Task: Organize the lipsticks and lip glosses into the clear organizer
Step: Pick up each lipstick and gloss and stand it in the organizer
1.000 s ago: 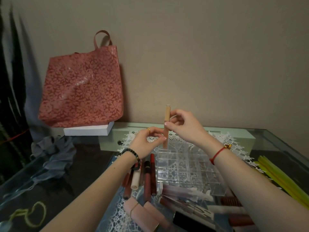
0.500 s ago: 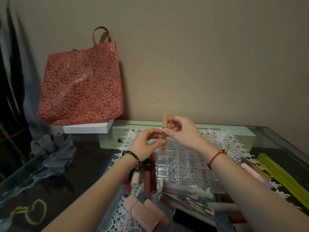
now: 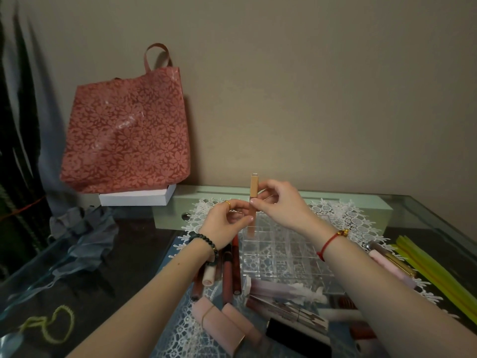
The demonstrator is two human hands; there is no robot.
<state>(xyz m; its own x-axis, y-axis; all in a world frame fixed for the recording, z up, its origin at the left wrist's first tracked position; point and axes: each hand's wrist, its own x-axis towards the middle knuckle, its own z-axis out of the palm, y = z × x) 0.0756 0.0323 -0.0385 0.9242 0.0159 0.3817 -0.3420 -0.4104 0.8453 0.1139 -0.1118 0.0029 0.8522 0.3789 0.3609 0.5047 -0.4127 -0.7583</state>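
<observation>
Between left hand (image 3: 224, 221) and right hand (image 3: 281, 205): one gloss upright

The right hand pinches the tan cap end of a slim peach plastic lip gloss tube (image 3: 254, 187). It stands upright, its lower end at the clear acrylic grid organizer (image 3: 284, 255) just beneath both hands. The left hand is curled with its thumb tip against the tube; whether it grips is unclear.

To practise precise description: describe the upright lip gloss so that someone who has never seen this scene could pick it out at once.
On the glass table, find the clear organizer on the lace mat. At its far left corner, the right hand and left hand pinch one lip gloss tube. Unlike the tubes lying flat, it stands upright, tan-capped.
</observation>
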